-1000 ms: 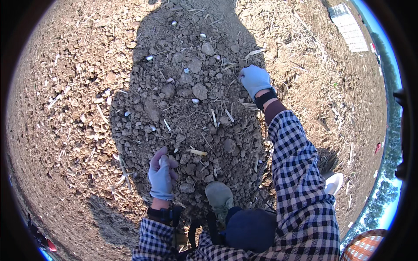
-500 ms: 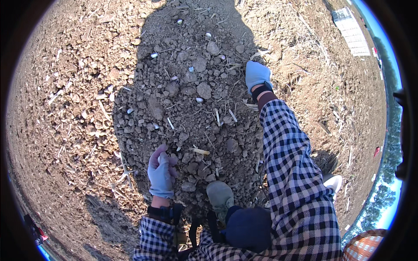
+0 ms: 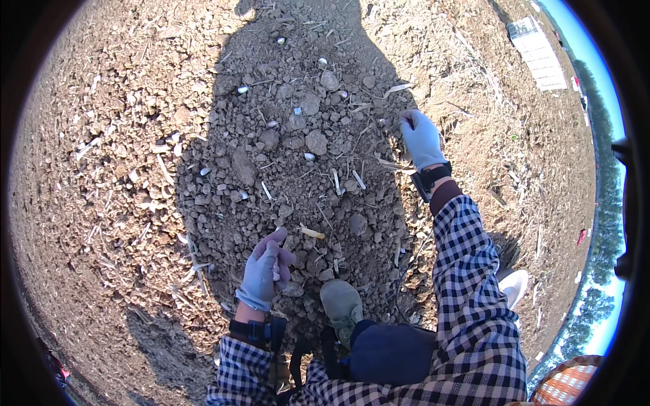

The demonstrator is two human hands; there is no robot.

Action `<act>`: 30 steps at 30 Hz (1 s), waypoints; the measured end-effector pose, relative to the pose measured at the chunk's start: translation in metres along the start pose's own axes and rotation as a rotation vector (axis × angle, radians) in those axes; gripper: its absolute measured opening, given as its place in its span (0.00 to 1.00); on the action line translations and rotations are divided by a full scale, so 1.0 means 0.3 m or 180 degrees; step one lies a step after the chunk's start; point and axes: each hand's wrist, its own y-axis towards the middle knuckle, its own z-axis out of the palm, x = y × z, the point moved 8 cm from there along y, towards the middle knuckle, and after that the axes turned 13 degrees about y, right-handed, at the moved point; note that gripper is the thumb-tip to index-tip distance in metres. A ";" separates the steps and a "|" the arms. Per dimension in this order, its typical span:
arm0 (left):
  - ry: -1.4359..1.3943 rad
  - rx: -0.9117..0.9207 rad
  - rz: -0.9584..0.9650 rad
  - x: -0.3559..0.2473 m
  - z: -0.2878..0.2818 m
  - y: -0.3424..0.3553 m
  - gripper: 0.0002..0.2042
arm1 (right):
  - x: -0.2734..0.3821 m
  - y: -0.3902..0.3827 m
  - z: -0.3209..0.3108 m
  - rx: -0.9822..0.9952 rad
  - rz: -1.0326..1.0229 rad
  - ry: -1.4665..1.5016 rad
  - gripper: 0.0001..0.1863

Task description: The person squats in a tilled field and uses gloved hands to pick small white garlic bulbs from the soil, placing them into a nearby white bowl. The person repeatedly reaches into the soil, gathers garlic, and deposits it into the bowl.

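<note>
My left hand point(image 3: 265, 272), in a pale glove, is curled around pale garlic cloves point(image 3: 276, 272), partly hidden by the fingers. Past the soil's shaded patch edge, my gloved right hand point(image 3: 422, 141) hovers with its fingers drawn together; nothing shows between them. A small pale clove point(image 3: 382, 122) lies by its fingertips. More cloves are scattered over the shaded, cloddy soil, among them one white clove point(image 3: 243, 89), another at mid-patch point(image 3: 309, 156) and a third on the left point(image 3: 204, 172).
Dry stalk bits point(image 3: 312, 233) and clods point(image 3: 316, 142) litter the soil. A greenish shoe point(image 3: 341, 304) stands near the bottom, with a white shoe point(image 3: 514, 287) to the right. An orange woven basket point(image 3: 567, 383) sits at lower right; a pale sheet-like object point(image 3: 538, 54) lies far right.
My right hand has drawn back toward me and slightly right, its fingers now turned left. My left hand has shifted a little right, and the cloves in it now show.
</note>
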 end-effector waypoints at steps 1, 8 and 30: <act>0.0031 -0.0017 -0.0058 0.004 -0.005 -0.004 0.23 | 0.019 0.012 -0.003 -0.0054 -0.0167 -0.0024 0.11; 0.0083 -0.0493 -0.0193 0.028 -0.106 -0.017 0.21 | 0.036 0.196 -0.034 -0.0886 -0.0452 -0.2004 0.25; 0.0404 -0.1729 0.0358 -0.033 -0.357 0.068 0.16 | 0.063 0.365 0.180 -0.0291 -0.0208 -0.1590 0.20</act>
